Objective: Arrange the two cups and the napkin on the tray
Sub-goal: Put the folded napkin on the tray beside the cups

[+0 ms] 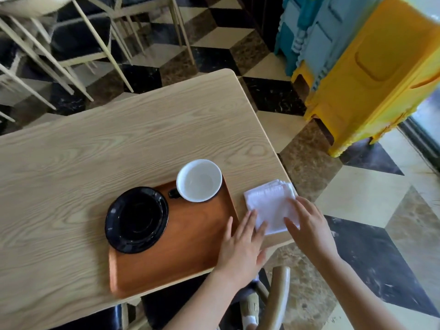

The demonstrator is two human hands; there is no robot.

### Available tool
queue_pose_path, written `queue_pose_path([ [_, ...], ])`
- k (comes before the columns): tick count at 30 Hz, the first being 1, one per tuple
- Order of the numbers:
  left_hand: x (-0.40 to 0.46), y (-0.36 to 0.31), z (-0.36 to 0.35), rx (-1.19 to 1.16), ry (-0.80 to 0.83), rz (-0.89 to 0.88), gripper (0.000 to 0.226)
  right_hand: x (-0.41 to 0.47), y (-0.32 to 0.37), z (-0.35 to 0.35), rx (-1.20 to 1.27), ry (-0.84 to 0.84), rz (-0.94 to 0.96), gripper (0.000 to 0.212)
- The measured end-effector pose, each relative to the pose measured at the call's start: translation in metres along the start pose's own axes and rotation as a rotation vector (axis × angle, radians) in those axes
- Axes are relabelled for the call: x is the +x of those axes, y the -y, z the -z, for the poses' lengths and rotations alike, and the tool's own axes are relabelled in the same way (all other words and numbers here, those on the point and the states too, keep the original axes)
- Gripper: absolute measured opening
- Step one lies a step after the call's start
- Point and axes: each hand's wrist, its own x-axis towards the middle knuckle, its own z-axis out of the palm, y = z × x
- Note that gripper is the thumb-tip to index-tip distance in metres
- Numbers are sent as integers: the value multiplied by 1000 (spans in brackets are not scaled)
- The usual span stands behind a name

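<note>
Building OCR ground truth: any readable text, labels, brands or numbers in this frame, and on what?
None readable.
Cup, black saucer, tray, napkin: no markings visible.
Yellow plastic stools: moulded shapes only, no text legible.

A brown tray (181, 253) sits on a wooden table (95, 151). On the tray are a black dish (137, 219) on the left and a white cup (199, 180) at the far right corner. A white napkin (271, 206) lies on the table just right of the tray. The left hand (240, 246) and right hand (307, 225) lie flat with fingers spread, touching the napkin.
</note>
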Motion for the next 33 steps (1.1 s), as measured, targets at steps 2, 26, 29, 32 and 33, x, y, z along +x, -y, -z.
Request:
queue_pose_path([
  [2,-1,0,-3,2,-2,-5,61,7,7,1,63,-37,-43,45],
  [26,-42,29,4,-354,-545,65,38,11,70,26,795,197,-233,38],
  [29,-60,46,-1,-348,-515,35,36,5,77,5,806,285,-276,39],
  [32,-76,60,-7,-338,-445,49,47,0,87,-16,741,326,-253,36],
  [33,-79,64,-9,-336,-417,64,51,-1,90,-22,702,329,-232,34],
])
